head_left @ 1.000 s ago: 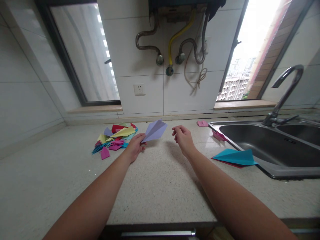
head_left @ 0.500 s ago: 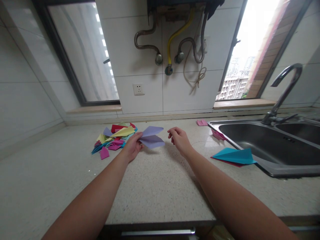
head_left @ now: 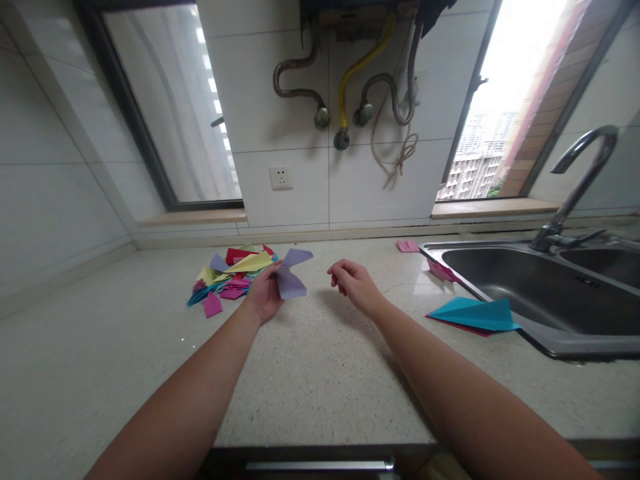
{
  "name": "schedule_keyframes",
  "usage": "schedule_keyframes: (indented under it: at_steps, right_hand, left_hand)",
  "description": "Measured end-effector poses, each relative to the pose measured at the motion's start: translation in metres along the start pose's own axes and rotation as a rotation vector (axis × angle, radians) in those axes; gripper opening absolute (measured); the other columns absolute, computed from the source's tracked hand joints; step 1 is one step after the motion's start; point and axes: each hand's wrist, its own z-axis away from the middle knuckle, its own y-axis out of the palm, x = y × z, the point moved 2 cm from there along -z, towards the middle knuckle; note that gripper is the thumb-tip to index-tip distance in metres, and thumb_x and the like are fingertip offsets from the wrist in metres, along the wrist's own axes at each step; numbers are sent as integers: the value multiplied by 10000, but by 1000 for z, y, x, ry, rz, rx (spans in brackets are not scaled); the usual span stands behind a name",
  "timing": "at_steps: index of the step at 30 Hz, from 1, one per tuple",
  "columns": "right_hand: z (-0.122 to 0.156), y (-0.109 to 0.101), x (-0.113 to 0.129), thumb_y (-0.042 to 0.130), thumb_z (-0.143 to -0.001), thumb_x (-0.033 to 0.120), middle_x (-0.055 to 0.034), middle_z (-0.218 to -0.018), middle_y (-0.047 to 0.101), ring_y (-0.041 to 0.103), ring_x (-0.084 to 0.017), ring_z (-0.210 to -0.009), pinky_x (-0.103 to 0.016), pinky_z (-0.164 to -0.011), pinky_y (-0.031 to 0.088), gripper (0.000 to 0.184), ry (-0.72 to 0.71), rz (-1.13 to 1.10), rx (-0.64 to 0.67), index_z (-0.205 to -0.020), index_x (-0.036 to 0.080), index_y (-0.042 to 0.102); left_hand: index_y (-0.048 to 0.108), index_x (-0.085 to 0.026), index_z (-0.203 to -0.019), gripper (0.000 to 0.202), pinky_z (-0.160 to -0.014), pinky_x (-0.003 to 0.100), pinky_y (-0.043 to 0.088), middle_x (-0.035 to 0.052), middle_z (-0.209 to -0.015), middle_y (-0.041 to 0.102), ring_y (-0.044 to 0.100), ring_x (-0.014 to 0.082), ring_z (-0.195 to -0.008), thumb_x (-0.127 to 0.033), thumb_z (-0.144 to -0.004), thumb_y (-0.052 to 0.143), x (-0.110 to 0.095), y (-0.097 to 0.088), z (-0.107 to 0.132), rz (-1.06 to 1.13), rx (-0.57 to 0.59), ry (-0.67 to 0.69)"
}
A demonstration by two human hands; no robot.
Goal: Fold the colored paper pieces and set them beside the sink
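Note:
My left hand (head_left: 266, 291) is closed on a purple paper airplane (head_left: 293, 283), raised above the counter with its two wings spread to the right. Just left of that hand lies a heap of folded papers in several colours, among them a yellow paper airplane (head_left: 251, 262) and a magenta folded piece (head_left: 213, 305). My right hand (head_left: 354, 283) hovers over the counter to the right of the purple plane, apart from it. Its fingers are curled together, and nothing shows in them.
A blue paper airplane (head_left: 475, 313) rests on a red one by the sink (head_left: 550, 343). Pink folded papers (head_left: 407, 246) lie near the sink's back left corner. A chrome faucet (head_left: 575, 193) rises behind the basin. Hoses (head_left: 345, 80) hang on the tiled wall.
The purple paper airplane has turned in my left hand and its wings now reach less far right. My right hand has shifted slightly left, with fingers more curled.

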Motion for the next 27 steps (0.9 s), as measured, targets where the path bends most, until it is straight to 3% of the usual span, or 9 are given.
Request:
schedule_keyframes:
  at_steps: [3,7,15,18,22,27]
  right_hand:
    - [1,2,2,506,-845,365,6,-636,600,480,-99,-508,-226,-493,372,225,-1,19,25,-821,181,633]
    - [3,4,5,504,-853,353,6,-634,597,476,-98,-509,-224,-495,371,218,-5,33,54,-825,178,632]
    - [8,5,12,515,-881,388,7,-665,599,474,-99,-520,-232,-505,385,222,-113,-39,29,-899,187,606]
    - [8,5,11,518,-894,394,10,-706,608,482,-103,-535,-232,-508,391,230,-182,-67,-7,-1023,206,546]
    - [9,5,9,526,-907,372,-2,-760,623,529,-117,-606,-239,-559,410,268,-259,28,3,-1125,223,484]
    - [13,6,11,521,-920,345,-15,-829,664,534,-118,-607,-249,-576,411,322,-285,168,55,-1223,250,468]
  left_hand:
    - [555,-180,-806,115,-484,187,408,-27,-639,522,500,81,-536,-248,-759,634,-4,5,5,136,111,-26]
    - [526,-183,-787,133,-470,185,384,-31,-635,486,473,79,-530,-250,-767,639,-5,7,8,142,193,-33]
    - [609,-187,-906,196,-590,207,482,-27,-783,618,594,96,-653,-214,-727,685,9,0,-2,28,47,15]
    - [618,-189,-932,226,-526,187,448,-25,-813,614,581,89,-645,-247,-730,699,12,-1,-4,-48,49,56]
    - [623,-197,-956,258,-413,162,327,-30,-791,575,530,75,-591,-295,-735,710,14,-3,-6,-125,37,99]
    - [627,-200,-937,262,-514,183,414,-13,-832,594,563,103,-688,-302,-717,726,13,-2,-7,-130,38,140]
